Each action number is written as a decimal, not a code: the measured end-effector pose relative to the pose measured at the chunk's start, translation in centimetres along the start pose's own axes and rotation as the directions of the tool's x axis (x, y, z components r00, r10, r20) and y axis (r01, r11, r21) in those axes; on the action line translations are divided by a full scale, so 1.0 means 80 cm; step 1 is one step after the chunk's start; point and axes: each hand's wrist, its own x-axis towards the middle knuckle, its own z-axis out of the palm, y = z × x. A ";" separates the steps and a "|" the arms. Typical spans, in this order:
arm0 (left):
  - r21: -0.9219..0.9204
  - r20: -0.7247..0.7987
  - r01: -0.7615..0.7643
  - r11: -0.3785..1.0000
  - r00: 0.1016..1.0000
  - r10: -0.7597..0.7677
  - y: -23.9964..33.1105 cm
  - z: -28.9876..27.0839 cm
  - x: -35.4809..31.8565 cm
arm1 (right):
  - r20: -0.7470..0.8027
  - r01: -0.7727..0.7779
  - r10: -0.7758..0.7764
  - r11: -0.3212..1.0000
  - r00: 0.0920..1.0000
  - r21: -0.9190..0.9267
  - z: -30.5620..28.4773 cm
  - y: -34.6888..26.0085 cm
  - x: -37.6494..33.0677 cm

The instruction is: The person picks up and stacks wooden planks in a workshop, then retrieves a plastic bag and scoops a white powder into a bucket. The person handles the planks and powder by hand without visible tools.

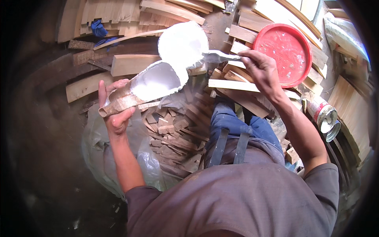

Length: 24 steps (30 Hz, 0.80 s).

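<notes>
A cut-open plastic bottle (130, 91), brown outside and coated white inside, lies across my left hand (115, 114). My thumb is on the near side and my fingers are behind it; its narrow neck points toward me. The wide cut end meets the near rim of a round tub (183, 41) of bright white paste. Pinched in my right hand (260, 70) is a flat grey tool (218, 56), a brush or spatula. Its tip is at the tub's right edge, in the white glare, so its exact kind cannot be told.
A red round lid (283, 55) with white smears rests on stacked boards right of my right hand. A tin can (324, 116) lies farther right. Wood offcuts (166, 129) and a clear plastic bag (150, 164) are below. Timber (118, 14) and a blue cloth (98, 29) lie far left.
</notes>
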 end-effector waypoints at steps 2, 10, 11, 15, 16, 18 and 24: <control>-0.034 0.051 -0.033 0.999 0.998 0.035 0.003 0.001 0.002 | 0.076 -0.342 0.336 0.888 0.939 0.308 -0.022 -0.005 -0.007; -0.065 0.218 -0.098 0.993 0.970 0.110 0.030 0.047 0.018 | 0.153 -0.431 0.410 0.771 0.899 0.469 -0.043 -0.010 -0.035; -0.040 0.243 -0.110 0.993 0.963 0.116 0.033 0.055 0.021 | 0.134 -0.382 0.358 0.849 0.924 0.365 -0.042 -0.012 -0.035; 0.033 0.325 -0.152 0.988 0.936 0.133 0.047 0.082 0.036 | 0.180 -0.371 0.330 0.877 0.927 0.304 -0.055 -0.016 -0.040; 0.045 0.342 -0.158 0.986 0.930 0.134 0.050 0.089 0.039 | 0.188 -0.353 0.310 0.896 0.932 0.271 -0.058 -0.014 -0.042; 0.078 0.381 -0.176 0.981 0.915 0.134 0.056 0.104 0.047 | 0.194 -0.332 0.285 0.897 0.939 0.290 -0.065 -0.012 -0.047; 0.133 0.421 -0.200 0.971 0.898 0.128 0.058 0.131 0.054 | 0.267 -0.345 0.257 0.864 0.929 0.367 -0.072 -0.011 -0.055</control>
